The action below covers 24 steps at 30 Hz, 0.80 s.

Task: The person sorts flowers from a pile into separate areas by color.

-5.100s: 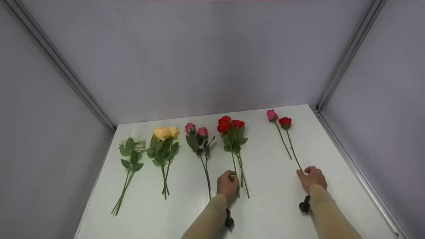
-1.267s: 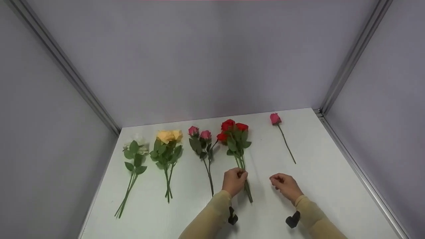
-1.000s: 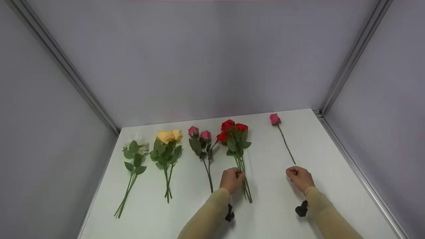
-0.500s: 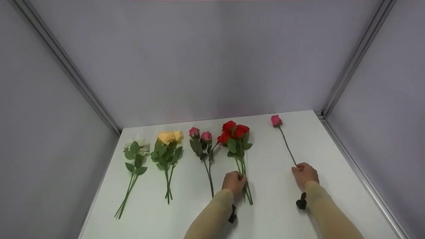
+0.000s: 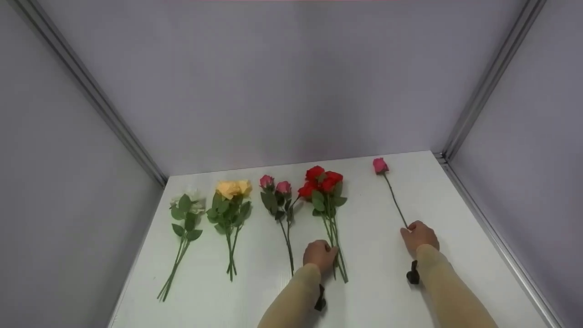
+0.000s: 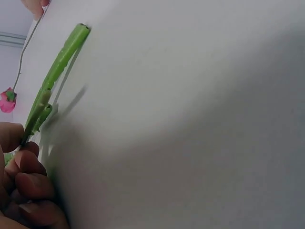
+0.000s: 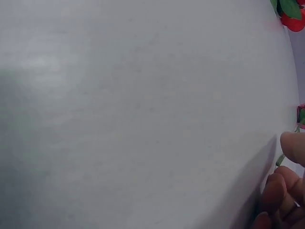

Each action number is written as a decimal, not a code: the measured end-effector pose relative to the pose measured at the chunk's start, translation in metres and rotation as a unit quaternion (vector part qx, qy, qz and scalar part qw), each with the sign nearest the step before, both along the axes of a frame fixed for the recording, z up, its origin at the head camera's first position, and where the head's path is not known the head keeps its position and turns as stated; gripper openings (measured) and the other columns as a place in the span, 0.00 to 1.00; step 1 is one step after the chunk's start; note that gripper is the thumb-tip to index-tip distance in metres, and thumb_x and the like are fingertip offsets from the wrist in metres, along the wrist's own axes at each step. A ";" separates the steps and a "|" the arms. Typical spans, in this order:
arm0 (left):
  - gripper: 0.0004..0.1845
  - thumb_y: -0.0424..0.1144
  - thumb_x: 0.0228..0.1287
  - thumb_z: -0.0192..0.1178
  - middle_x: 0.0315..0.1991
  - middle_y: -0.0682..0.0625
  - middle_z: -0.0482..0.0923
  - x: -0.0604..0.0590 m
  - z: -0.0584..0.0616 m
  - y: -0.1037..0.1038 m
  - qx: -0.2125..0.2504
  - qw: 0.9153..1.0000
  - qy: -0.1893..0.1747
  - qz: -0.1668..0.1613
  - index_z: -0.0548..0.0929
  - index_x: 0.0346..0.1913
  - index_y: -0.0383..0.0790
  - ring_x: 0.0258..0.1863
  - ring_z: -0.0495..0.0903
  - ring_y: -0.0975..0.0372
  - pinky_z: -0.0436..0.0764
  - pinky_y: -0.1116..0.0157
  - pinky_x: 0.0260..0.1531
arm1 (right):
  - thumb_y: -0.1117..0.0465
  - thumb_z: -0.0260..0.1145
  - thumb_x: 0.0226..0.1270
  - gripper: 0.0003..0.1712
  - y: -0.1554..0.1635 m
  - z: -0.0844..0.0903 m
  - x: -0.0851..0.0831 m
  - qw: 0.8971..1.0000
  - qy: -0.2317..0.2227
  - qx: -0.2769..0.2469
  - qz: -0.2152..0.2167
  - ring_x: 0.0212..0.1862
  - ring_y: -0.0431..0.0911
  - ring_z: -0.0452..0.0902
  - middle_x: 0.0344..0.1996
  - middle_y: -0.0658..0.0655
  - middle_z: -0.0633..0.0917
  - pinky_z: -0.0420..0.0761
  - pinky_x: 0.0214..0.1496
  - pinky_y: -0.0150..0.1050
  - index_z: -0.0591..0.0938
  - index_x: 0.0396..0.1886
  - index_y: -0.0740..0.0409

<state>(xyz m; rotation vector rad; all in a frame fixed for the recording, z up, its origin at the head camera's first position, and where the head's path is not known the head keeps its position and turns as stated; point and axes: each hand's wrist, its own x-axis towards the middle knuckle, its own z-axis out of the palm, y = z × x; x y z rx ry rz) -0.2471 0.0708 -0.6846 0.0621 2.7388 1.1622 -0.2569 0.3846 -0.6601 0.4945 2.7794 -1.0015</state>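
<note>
Since five seconds ago the lone red rose that lay beside the pink one on the right has joined the red bunch, and the right hand [image 5: 419, 236], which a second ago hovered short of the pink stem, has come onto its near end.

The right hand's fingers [image 7: 276, 191] are curled at the cut end of the single pink rose [image 5: 391, 197]; the wrist view shows the thumb above the bent fingers with a sliver of green between them, so they seem to pinch the stem, though the contact itself is mostly hidden. The left hand [image 5: 320, 255] has its fingers [image 6: 28, 176] curled round the lower stems of the red rose bunch [image 5: 326, 200], the cut ends sticking out toward the person beyond the knuckles.

The pink rose lies on the white table [image 5: 455, 237], its long axis running from the right hand's fingers away toward the back wall, leaning slightly left, with the bloom at the far end. The right hand is at it; the left is well apart.

Farther left lie the pink pair [image 5: 278, 200], the yellow bunch [image 5: 230, 205] and the white bunch [image 5: 184, 214], all stems toward the person.
</note>
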 end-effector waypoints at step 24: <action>0.15 0.53 0.62 0.62 0.21 0.57 0.73 0.001 -0.008 -0.003 0.033 0.999 -0.012 0.032 0.79 0.25 0.47 0.23 0.71 0.64 0.72 0.63 0.27 | 0.54 0.47 0.78 0.23 0.002 0.003 -0.012 0.997 -0.018 0.053 0.053 0.42 0.60 0.77 0.41 0.69 0.80 0.75 0.41 0.52 0.74 0.50 0.72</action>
